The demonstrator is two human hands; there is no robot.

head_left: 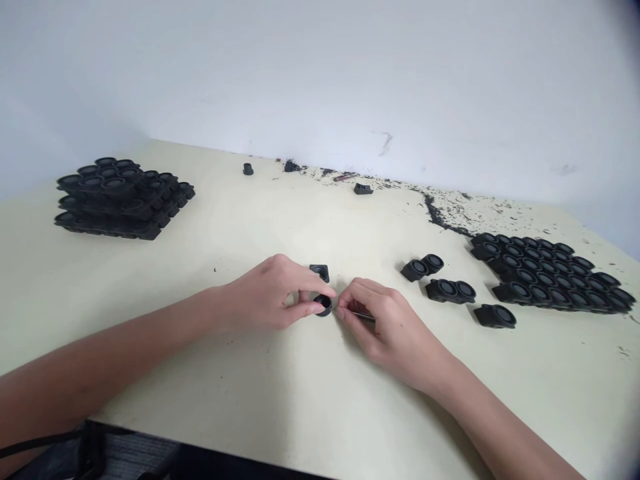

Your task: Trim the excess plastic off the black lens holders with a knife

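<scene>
Work on one round black part (325, 305) seems unfinished: the left hand (274, 293) pinches it mid-tabletop (240, 220); the right hand (389, 321) holds a thin dark rod (365, 316) just right of it. Whether the left stack (107, 207) or right rows (543, 270) are done is unclear.

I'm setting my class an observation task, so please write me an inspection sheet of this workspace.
Surface: pale cream table, with dark specks.
Job's things: hollow round black part; square black part just beyond it; slim tool, partly hidden.
Clutter: black scraps toward the far edge; stacked black parts at left; rows of black parts at right.
Hands: left hand has its thumb and fingers at the hollow round black part, grip unclear; right hand pinches the slim tool.
Cables: thin black strip at lower left, cord or strap unclear.
Surroundings: whitish wall behind, scuffed.
</scene>
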